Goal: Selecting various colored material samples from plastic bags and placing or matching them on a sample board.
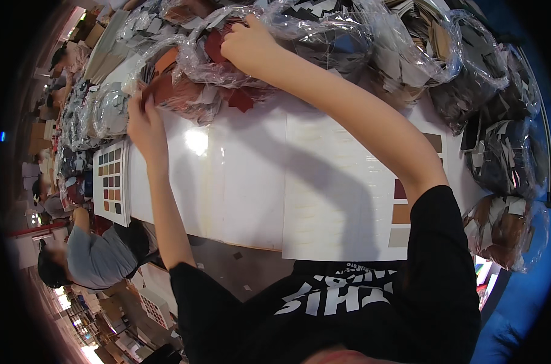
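Observation:
Both my arms reach to the far side of a white table (245, 182). My left hand (145, 124) is at the left edge of a clear plastic bag (198, 74) of red and orange swatch pieces, its fingers closed on the plastic. Farther back and to the right, my right hand (249, 46) is bent over the bag's opening beside dark red pieces (215, 47). Its fingers are curled, and what they grip cannot be made out. A loose dark red piece (241, 101) hangs at the bag's front. On the right lies a white sample sheet (324, 200) with coloured squares, partly under my right arm.
More clear bags of grey, brown and black pieces (409, 54) crowd the far and right edges. A swatch card (110, 182) stands at the table's left end. A person in a grey-blue shirt (102, 255) is beyond it, with other people farther left.

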Action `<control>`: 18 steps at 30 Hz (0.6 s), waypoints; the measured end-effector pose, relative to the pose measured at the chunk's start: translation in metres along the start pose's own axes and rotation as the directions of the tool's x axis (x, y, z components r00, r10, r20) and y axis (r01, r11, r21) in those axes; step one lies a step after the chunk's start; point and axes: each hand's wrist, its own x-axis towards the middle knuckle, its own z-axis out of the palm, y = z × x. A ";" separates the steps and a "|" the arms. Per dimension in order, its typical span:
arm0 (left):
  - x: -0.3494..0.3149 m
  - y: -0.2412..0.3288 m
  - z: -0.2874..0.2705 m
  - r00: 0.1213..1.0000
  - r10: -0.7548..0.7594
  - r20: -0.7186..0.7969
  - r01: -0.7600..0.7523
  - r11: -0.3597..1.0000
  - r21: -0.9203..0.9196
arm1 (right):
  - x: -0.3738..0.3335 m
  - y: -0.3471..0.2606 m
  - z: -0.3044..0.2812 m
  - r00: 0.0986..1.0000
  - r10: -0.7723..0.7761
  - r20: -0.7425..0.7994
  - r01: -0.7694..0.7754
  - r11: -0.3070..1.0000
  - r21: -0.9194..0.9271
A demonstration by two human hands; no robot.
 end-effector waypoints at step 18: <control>-0.259 0.149 -0.073 0.518 -0.469 0.716 0.843 0.425 -0.331 | -0.018 0.001 0.032 0.919 -0.179 -0.350 0.206 0.978 0.039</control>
